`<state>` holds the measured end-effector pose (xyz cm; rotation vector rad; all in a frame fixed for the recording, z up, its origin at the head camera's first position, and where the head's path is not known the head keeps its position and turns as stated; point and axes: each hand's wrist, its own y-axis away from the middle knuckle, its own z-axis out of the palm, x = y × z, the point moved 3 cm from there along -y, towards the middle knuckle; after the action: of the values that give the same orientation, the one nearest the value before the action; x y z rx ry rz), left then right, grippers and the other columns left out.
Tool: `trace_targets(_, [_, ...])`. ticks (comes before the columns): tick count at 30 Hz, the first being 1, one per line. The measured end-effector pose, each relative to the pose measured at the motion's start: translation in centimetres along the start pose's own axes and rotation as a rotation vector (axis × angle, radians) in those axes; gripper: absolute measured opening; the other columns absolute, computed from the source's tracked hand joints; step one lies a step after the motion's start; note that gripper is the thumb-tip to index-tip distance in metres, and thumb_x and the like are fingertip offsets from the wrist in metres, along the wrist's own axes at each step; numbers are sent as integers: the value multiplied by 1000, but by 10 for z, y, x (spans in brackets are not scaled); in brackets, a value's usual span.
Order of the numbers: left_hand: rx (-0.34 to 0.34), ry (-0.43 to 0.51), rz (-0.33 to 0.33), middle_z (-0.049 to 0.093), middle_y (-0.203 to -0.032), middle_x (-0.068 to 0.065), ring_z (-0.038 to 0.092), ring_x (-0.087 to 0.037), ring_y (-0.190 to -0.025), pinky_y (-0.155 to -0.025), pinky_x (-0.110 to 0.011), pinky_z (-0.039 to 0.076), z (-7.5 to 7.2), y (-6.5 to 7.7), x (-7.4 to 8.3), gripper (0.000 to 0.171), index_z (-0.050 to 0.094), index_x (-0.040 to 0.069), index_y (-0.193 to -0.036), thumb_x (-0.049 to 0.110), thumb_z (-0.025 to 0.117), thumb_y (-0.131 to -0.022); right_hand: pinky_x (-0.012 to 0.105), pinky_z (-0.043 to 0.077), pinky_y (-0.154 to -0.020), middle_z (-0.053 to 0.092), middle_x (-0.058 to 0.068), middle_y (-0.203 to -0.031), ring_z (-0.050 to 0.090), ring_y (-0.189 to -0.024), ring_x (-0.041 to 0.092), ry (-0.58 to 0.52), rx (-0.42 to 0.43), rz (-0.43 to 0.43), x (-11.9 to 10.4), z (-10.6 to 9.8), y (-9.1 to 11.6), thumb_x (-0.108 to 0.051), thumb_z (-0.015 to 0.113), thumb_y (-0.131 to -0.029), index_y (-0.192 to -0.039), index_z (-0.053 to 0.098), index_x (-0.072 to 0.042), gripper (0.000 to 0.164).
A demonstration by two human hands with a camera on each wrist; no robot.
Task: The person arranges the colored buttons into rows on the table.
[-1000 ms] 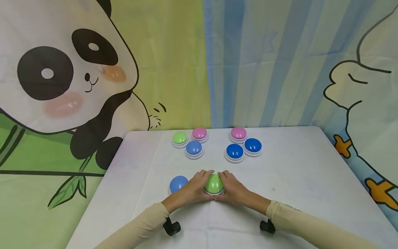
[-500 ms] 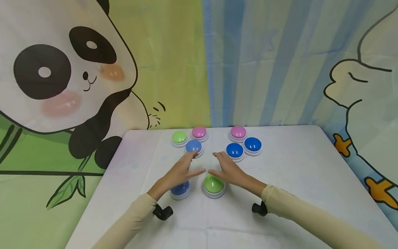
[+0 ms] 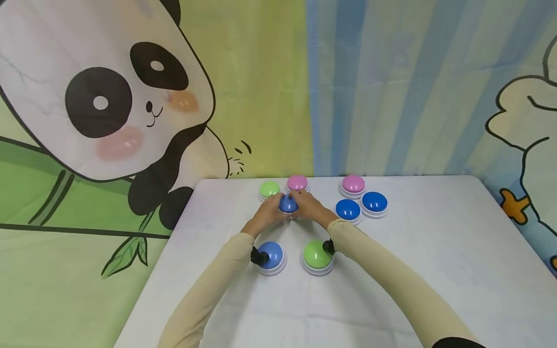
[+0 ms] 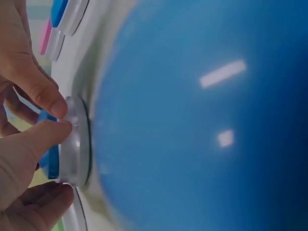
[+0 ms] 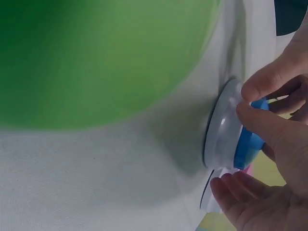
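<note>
Button (image 3: 288, 204), blue-domed and round, sat between left hand (image 3: 268, 213) and right hand (image 3: 310, 207) just below the head view's centre; neither was nearer, both gripping its white base (image 4: 77, 154).

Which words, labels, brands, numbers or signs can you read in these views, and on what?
None: no readable text in any view.
Held blue button: no lettering visible.
Near blue button, near green button: plain domes.
Backdrop: drawings and stripes only.
Black wrist devices: too small to tell.
</note>
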<state>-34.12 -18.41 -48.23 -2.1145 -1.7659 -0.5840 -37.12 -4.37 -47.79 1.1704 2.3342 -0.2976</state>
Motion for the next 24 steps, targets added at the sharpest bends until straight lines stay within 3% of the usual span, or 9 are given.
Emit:
trace_targets(6, [-15,24,60,50,-141,-20,50,-32,-132,-113,-43,39,7,-5,-1,78,37,1,-143,25,78,-82,49,40,-111,52,24,-134,50,-128,36,-2,-20,-41,3,4,-2,-14,76,-83,-134,40,-3,63])
trace_targets(12, [-81,14,142,54,-139,-16,51,-30,-131,-113,-42,39,4,2,1,79,42,4,-142,26,82,-78,48,45,-106,53,25,-130,54,-122,37,85,-27,-49,-5,1,14,-25,78,-82,-133,42,-5,66])
trace_targets(18, [-116,27,211,55,-139,-15,55,-28,-127,-107,-42,45,-8,34,18,85,41,6,-144,28,85,-74,41,52,-96,55,18,-120,55,-111,29,102,-14,-81,-22,-13,56,-31,82,-77,-131,50,-11,66])
trace_targets(21, [-103,72,213,55,-138,-17,59,-29,-122,-100,-41,52,-13,53,29,89,38,5,-146,29,85,-73,38,54,-92,55,14,-115,53,-106,25,95,-5,-104,-32,-22,76,-33,83,-76,-129,53,-12,64])
trace_targets(24, [-79,104,222,58,-135,-17,62,-28,-116,-94,-38,55,-14,63,37,87,40,4,-144,28,85,-73,36,54,-91,54,12,-112,52,-104,23,90,12,-110,-36,-28,89,-33,83,-76,-128,53,-14,63])
